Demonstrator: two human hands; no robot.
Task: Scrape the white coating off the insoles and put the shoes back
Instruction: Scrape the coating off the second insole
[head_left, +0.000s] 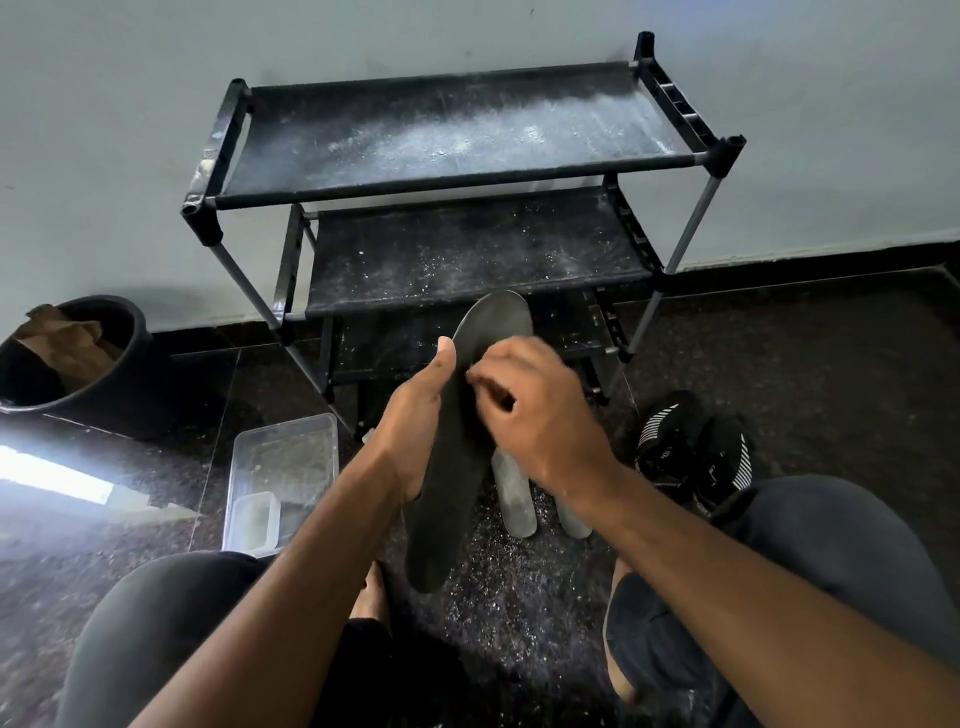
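The left hand (415, 415) grips a dark insole (457, 457) along its left edge, holding it above the floor in front of the black shoe rack (457, 171). The right hand (535, 405) rests on the insole's upper half with fingers curled; whether it pinches anything I cannot tell. Two whitish insoles (514, 499) lie on the floor just behind, and black shoes (691, 447) stand to the right.

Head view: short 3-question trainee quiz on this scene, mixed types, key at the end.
1. True or false: the shoe rack holds a pair of shoes on its top shelf.
2. Which hand holds the dark insole from its side edge? A) left hand B) right hand
3. Fill in: the black shoes sit on the ____, to the right of the rack.

Key:
1. False; the top shelf carries only white dust.
2. A; the right hand works its fingertips against the insole's face.
3. floor
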